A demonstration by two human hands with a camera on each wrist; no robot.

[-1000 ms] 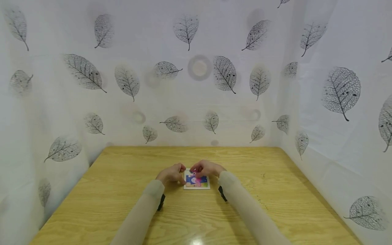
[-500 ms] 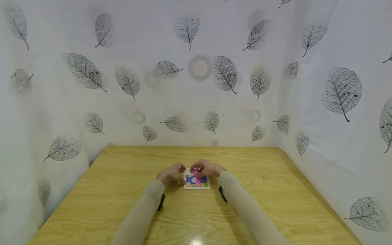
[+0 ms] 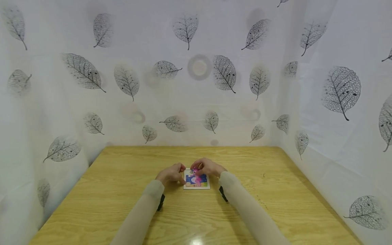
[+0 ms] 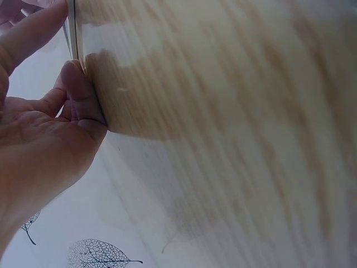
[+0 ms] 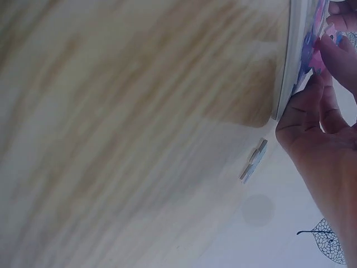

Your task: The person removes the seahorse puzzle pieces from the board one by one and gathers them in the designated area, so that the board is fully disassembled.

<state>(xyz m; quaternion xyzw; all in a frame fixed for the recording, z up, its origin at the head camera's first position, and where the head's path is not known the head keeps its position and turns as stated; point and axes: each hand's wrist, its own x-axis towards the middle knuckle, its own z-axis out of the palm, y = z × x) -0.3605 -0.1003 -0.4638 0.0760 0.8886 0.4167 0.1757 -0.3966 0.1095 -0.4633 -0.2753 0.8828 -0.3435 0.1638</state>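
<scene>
This is a small curtained-off booth built around a single table. The wood-grain tabletop [image 3: 190, 216], yellowish with rounded far corners, fills the lower middle and runs down to 6 o'clock, where a bright spot of glare [image 3: 196, 242] lies on it. Pale sheeting [image 3: 190, 98] hangs just behind the table at 12 o'clock and carries on down both sides, at 9 and 3 o'clock, enclosing it on three sides. Black skeleton-leaf prints [image 3: 225, 73] are scattered over the sheeting, a household-curtain sort of pattern, and faint rings [image 3: 199, 67] show just above centre. The sheeting hides the surrounding room, so it could be in a home, an office or a lab.
</scene>
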